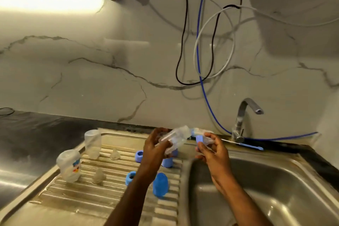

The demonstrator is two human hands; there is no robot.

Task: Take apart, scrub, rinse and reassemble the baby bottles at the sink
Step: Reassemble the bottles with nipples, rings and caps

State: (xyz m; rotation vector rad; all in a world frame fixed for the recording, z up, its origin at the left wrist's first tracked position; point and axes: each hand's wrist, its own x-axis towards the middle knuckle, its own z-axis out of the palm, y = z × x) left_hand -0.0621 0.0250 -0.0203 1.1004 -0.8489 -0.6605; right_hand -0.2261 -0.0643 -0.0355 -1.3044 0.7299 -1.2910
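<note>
Head view: our left hand (156, 149) grips a clear bottle (174, 139); our right hand (211, 149) pinches a blue ring (199, 138) above the sink (256, 185).

I can read no text, brand, number or sign anywhere here. The only marking is a small coloured picture in blue, red and orange on the clear bottle (69, 165) standing on the draining board (102, 196), at about nine o'clock from my hands. It is too blurred for me to make out any letters or what it depicts.
</note>
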